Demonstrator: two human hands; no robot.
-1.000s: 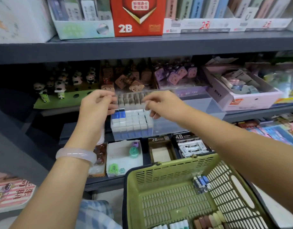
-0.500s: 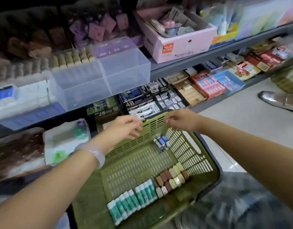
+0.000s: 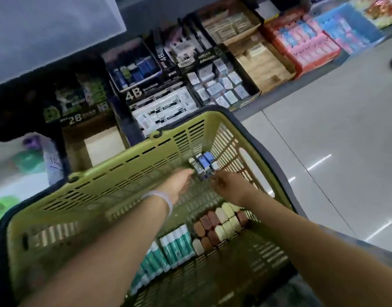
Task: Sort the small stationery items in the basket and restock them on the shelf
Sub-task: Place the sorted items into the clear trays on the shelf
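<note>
Both hands down in the basket (image 3: 115, 167), left hand (image 3: 179, 183) and right hand (image 3: 229, 185) closing on the blue-and-white erasers (image 3: 202, 165) at the far corner; grip blurred, cannot tell. Pick-up step. Next: lift them together to the shelf (image 3: 146, 89).

Olive-green slotted basket (image 3: 124, 173) holds teal-and-white sticks (image 3: 175, 247), brown-and-cream erasers (image 3: 215, 224).

Shelf (image 3: 133, 127) holds open display boxes side by side – 4B box (image 3: 146, 85) mid, 2B box (image 3: 77, 107) to its left, tan box (image 3: 263, 65) and red-pink box (image 3: 305, 47) to its right.
</note>
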